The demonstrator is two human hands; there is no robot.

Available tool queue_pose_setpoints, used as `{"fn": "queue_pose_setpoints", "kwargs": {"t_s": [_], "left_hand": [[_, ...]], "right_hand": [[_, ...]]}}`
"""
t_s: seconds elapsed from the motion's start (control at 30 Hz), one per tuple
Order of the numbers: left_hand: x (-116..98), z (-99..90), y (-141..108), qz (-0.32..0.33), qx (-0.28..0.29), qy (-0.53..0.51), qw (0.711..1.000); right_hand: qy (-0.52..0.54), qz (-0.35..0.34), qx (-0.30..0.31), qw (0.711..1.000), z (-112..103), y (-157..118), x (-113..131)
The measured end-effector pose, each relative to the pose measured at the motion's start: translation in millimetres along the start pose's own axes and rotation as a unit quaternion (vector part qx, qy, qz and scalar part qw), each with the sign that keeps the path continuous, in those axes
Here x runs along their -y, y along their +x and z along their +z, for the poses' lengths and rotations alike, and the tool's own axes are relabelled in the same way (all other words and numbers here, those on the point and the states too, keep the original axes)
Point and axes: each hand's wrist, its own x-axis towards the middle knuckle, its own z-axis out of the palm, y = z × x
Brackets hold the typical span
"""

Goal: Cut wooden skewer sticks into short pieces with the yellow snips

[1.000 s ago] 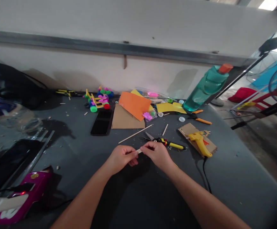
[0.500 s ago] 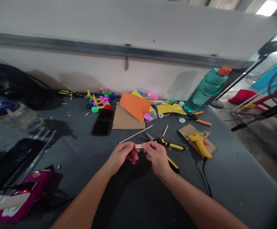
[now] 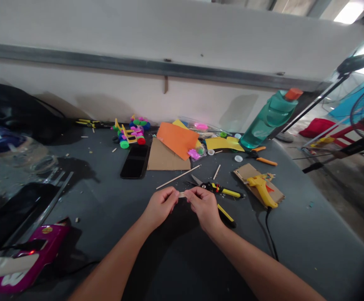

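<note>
Pinching a small bundle of short pale sticks (image 3: 182, 194) by its two ends: one between thumb and fingers of the left hand (image 3: 161, 207), the other between those of the right hand (image 3: 205, 209). Held out over the dark surface (image 3: 106, 234), with only the middle of the bundle in sight; too small to count the pieces.

Best handled with a light, even pinch at both ends, lining the pieces up flush with the fingertips; pressing harder on one side would likely skew them. Worth steadying both wrists low.

Mind the cutters (image 3: 229, 192) just beyond the right hand, lying with blades apart, and the yellow-and-black handle (image 3: 226, 213) beside the right wrist. Near the cutters, a long thin stick (image 3: 178, 177) and a loose short stick (image 3: 216, 172); farther right, a yellow glue gun (image 3: 265, 194) on cardboard (image 3: 244, 170).
</note>
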Motion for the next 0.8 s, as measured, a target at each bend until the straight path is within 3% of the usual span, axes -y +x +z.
{"fn": "queue_pose_setpoints", "kwargs": {"t_s": [0.37,0.53,0.63,0.73,0.8], "left_hand": [[-1.0,-6.3,-2.5,-0.018,0.053,0.033,0.998],[-6.3,-6.7,-4.2,0.017,0.101,0.106,0.989],[-4.2,-3.3,-4.7,0.032,0.088,0.1,0.991],[-0.1,-0.4,-3.9,0.017,0.054,0.027,0.998],[0.5,-0.6,-3.6,0.003,0.036,-0.028,0.999]], "right_hand": [[-0.169,-0.086,0.051,0.981,-4.0,-3.1,16.7],[-0.2,-0.076,0.071,0.974,-4.4,0.3,18.0],[-0.231,-0.075,0.075,0.967,-5.3,3.2,27.0],[-0.314,-0.118,0.105,0.936,-16.0,2.9,48.4],[-0.425,-0.175,0.092,0.883,-32.3,-0.8,62.0]]}}
